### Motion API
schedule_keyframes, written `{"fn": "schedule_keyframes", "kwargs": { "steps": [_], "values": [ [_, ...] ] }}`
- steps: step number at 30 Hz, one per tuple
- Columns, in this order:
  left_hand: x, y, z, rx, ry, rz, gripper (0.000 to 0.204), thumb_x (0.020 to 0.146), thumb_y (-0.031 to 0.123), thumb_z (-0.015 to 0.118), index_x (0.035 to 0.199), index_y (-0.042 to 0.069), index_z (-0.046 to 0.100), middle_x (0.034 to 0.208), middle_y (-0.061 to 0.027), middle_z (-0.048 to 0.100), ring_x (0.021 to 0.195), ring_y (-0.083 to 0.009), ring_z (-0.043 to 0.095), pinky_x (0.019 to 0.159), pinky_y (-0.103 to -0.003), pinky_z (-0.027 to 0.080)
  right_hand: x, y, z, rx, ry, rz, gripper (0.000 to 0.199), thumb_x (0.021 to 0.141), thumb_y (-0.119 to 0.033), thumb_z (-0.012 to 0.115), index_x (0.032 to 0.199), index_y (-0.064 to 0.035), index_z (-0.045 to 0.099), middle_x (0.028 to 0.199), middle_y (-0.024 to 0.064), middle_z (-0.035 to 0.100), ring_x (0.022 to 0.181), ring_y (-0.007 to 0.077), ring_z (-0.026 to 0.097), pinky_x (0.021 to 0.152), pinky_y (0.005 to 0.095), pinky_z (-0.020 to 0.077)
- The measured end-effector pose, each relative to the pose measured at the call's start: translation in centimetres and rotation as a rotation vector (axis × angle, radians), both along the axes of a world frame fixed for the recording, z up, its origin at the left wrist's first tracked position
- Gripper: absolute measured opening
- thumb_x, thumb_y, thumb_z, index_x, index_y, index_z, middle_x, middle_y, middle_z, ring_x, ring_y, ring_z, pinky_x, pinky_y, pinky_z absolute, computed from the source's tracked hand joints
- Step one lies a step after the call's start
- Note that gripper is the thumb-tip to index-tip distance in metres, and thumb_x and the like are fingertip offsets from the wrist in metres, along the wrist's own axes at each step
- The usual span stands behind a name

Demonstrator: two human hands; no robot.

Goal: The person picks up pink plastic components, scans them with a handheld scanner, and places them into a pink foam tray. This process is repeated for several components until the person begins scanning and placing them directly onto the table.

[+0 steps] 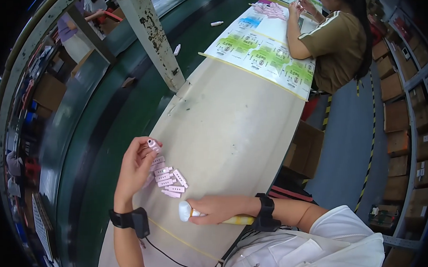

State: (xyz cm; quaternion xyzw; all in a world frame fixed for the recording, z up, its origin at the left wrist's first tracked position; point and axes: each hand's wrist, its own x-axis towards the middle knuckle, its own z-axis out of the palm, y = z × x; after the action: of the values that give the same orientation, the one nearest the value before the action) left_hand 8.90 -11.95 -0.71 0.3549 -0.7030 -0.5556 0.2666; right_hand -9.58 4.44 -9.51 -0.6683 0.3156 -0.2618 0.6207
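Note:
My left hand [137, 164] is closed round a small pink plastic piece [153, 146], held up above the table with its dark round end showing. Just beyond and below that hand, several similar pink pieces [164, 176] with rows of dark dots lie in a loose group on the pale table [223, 128]. To their right, my right hand [212, 209] grips a mallet-like tool [185, 211]. Its rounded head is white, and a yellow handle [240, 220] sticks out under my wrist. The tool's head is near the tabletop; whether it touches cannot be seen.
A green conveyor belt [104, 124] runs along the left, with a chipped metal post [152, 42] beside the table. Printed sheets [258, 51] cover the far end, where a co-worker [337, 40] handles pink pieces. A cardboard box [304, 148] stands at the right. A black cable [174, 259] trails from my left wristband.

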Motion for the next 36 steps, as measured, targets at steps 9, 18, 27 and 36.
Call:
{"fn": "schedule_keyframes", "kwargs": {
  "steps": [9, 18, 27, 36],
  "values": [
    [-1.8, 7.4, 1.3, -0.556, -0.055, 0.144, 0.030, 0.097, -0.001, 0.058, 0.127, 0.003, 0.060, 0.121, -0.0138, 0.067, 0.109, -0.0311, 0.067, 0.092, -0.036, 0.052, -0.8, -0.7, 3.2, 0.205, 0.132, 0.098, 0.034, 0.103, -0.031, 0.058, 0.124, -0.0061, 0.048, 0.075, 0.0051, 0.062, 0.054, 0.0146, 0.061, 0.053, 0.0307, 0.0501],
    [2.1, 11.5, 0.1, -0.544, -0.018, 0.214, 0.029, 0.097, 0.001, 0.061, 0.126, 0.003, 0.059, 0.114, -0.0167, 0.067, 0.101, -0.0327, 0.067, 0.086, -0.039, 0.053, 0.6, -0.2, 3.3, 0.227, 0.162, 0.061, 0.036, 0.103, -0.026, 0.058, 0.130, -0.0042, 0.048, 0.082, 0.0031, 0.060, 0.056, 0.0121, 0.058, 0.055, 0.0283, 0.0496],
    [10.4, 17.0, -2.5, -0.353, -0.510, 0.361, 0.031, 0.099, 0.008, 0.062, 0.129, 0.001, 0.062, 0.116, -0.0159, 0.067, 0.097, -0.0262, 0.068, 0.081, -0.036, 0.054, 0.7, 0.4, 3.7, 0.153, 0.343, -0.005, 0.029, 0.103, -0.022, 0.060, 0.124, -0.0034, 0.053, 0.080, 0.0027, 0.063, 0.060, 0.0113, 0.059, 0.056, 0.0281, 0.0476],
    [8.8, 23.1, -6.0, 0.118, -0.135, 0.534, 0.030, 0.099, 0.008, 0.062, 0.128, 0.000, 0.057, 0.109, -0.0178, 0.059, 0.082, -0.0342, 0.066, 0.076, -0.040, 0.055, 4.1, 2.5, 4.1, -0.108, 0.367, -0.159, 0.028, 0.103, -0.018, 0.058, 0.123, 0.0003, 0.051, 0.079, 0.0083, 0.066, 0.061, 0.0164, 0.059, 0.059, 0.0294, 0.0471]
  ]
}}
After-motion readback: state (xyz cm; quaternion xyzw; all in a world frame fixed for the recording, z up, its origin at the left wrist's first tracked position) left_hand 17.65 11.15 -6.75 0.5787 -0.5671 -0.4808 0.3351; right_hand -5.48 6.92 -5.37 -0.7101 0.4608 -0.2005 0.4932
